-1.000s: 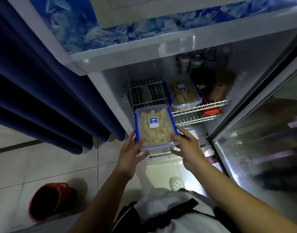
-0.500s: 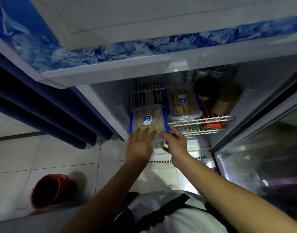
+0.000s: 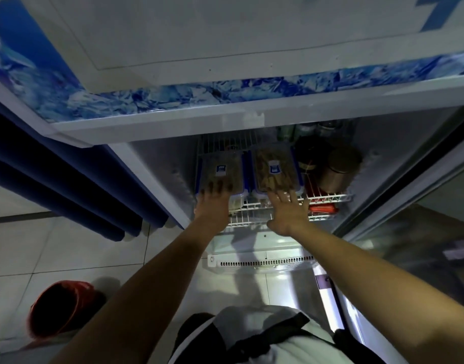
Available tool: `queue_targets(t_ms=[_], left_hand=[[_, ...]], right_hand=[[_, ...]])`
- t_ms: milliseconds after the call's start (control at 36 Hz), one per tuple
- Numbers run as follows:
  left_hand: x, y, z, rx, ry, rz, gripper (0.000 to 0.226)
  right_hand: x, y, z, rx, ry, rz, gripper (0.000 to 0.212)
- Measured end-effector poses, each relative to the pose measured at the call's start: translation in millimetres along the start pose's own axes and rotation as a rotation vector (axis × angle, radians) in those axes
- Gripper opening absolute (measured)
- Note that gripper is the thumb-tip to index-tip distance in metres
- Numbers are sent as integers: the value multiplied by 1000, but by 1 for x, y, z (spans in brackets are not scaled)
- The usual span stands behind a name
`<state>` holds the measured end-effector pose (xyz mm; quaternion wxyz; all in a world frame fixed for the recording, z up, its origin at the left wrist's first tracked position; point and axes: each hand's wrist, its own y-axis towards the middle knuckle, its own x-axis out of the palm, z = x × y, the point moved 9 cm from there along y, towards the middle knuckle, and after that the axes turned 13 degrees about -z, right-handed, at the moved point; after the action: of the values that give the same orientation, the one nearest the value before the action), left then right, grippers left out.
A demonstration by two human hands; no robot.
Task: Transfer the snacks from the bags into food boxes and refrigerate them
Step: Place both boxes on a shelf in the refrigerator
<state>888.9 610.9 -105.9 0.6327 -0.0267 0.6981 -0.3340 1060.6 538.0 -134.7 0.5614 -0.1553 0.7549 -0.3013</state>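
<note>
The refrigerator (image 3: 157,127) stands open, its glass door (image 3: 422,219) swung out beyond the right hand's little-finger side; a wire shelf (image 3: 328,198) runs just under and ahead of both sets of fingertips; on it, side by side and touching, sit the two food boxes, the left food box (image 3: 220,170) directly beyond the left hand (image 3: 213,203) and the right food box (image 3: 274,168) directly beyond the right hand (image 3: 288,211); a dark jar (image 3: 340,168) stands just past the right box, away from the fingers. The left fingers lie straight and slightly spread, their tips on the near end of the left box's lid (pressing or merely resting, I cannot tell); the right fingers are spread apart and straight, at the near edge of the right box, clasping nothing. The step in hand looks like the last seating of the boxes on the shelf; the next move probably calls for drawing both hands clear and swinging the door closed, taking care not to drag a box forward off the shelf's lip.
</note>
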Motion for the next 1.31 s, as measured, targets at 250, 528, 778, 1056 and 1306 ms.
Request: queue_targets(t_ms=[250,528,778,1056,1306], left_hand=[[1,11,6,-80,77,-11,93],[32,17,6,-64,47,-103,90],[43,11,1,6,-81,-69,94],[49,1,3,-34,27,-135,100],[59,-65,20,162,-159,55,92]], right_hand=[[2,2,-3,4,60,-24,95],[2,2,-3,1,79,-60,98],[2,2,-6,20,101,-71,97],[16,-18,-4,-56,62,4,92],[31,-90,13,-54,220,224,80]])
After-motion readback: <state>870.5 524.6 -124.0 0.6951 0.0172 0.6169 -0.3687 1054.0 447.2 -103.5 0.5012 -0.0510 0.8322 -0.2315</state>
